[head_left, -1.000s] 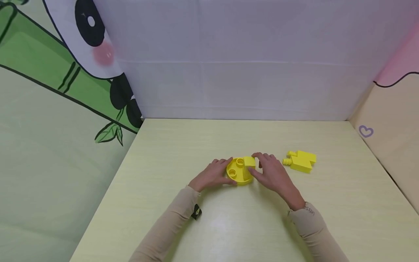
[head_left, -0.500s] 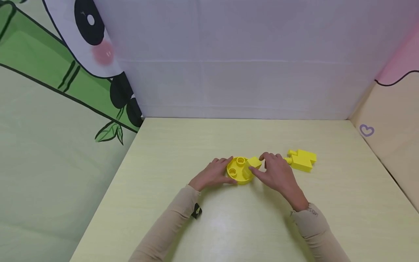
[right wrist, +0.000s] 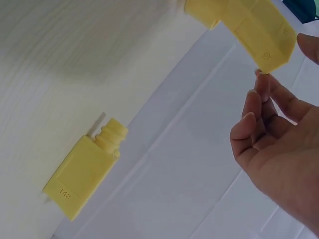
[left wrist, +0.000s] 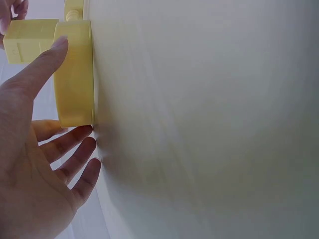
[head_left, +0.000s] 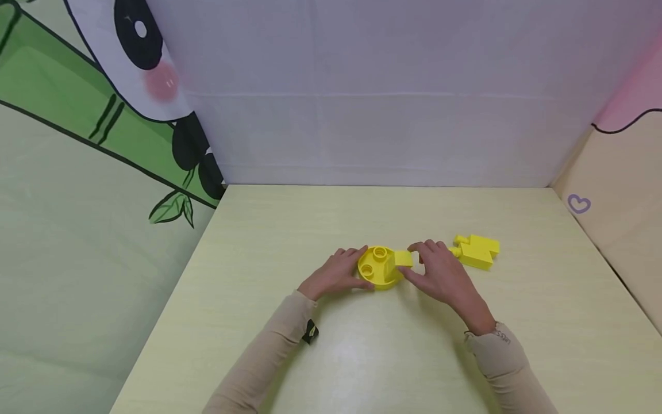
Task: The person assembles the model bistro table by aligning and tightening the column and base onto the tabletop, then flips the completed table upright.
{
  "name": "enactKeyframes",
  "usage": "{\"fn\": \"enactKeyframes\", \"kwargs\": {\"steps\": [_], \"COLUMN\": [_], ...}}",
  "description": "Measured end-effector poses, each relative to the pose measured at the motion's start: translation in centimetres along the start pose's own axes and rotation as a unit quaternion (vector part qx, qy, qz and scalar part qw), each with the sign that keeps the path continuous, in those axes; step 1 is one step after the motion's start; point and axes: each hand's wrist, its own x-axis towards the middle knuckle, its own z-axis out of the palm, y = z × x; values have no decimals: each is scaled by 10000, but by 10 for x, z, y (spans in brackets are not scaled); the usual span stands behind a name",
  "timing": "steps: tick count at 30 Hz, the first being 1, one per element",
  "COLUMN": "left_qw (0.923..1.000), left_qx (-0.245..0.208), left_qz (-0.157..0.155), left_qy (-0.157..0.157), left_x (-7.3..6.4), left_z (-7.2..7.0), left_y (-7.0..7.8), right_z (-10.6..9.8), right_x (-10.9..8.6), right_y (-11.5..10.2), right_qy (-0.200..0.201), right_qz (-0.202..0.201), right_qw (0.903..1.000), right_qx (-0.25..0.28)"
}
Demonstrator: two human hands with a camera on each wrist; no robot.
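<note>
Turned square from a slant half a second ago, and shifted slightly rightward: yellow block (head_left: 404, 258), along with the thumb beside it. Far left of the left grip (head_left: 335, 275), on the wall: cartoon drawing (head_left: 83, 86) with green stalk and dark eye. Just behind the left grip: beige left sleeve (head_left: 261, 359), small dark tag (head_left: 310, 332) at the cuff. In the left grip: round yellow base (head_left: 378, 280), flat on the table (head_left: 320, 221), grasped at the left rim between thumb and fingers, two round-rimmed holes (head_left: 366, 269) in view. Between the left and right grips: yellow block again, upright on the right part of the base. In the right grip (head_left: 443, 276): upper end of that block, pinched between thumb and index finger. Just beyond the right grip, to the right: two yellow pieces (head_left: 476, 257) with stubby pegs, pegs toward the grip, "148" on one in the right wrist view. Behind the right grip: beige right sleeve (head_left: 501, 356), lettered cuff. Farther right, on the side panel: purple heart outline (head_left: 570, 206).
</note>
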Motion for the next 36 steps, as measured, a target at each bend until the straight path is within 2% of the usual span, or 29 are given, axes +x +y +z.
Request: {"fn": "enactKeyframes", "kwargs": {"steps": [16, 25, 28, 31, 36], "left_qw": [10000, 10000, 10000, 10000, 9999], "left_qx": [-44, -59, -79, -88, -100], "left_qz": [60, 15, 1, -21, -51], "left_qy": [-18, -5, 5, -13, -20], "left_x": [-1, 0, 0, 0, 0], "left_z": [0, 0, 0, 0, 0], "left_y": [1, 1, 1, 1, 1], "right_z": [4, 8, 7, 3, -1], "right_x": [-5, -5, -5, -6, -13], "right_y": [-2, -4, -2, 7, 41], "right_qy": [214, 622, 492, 294, 434], "right_qz": [-77, -299, -145, 203, 886], "right_qw": [9991, 9959, 9976, 9992, 9943], "right_qx": [-365, -582, -475, -150, 414]}}
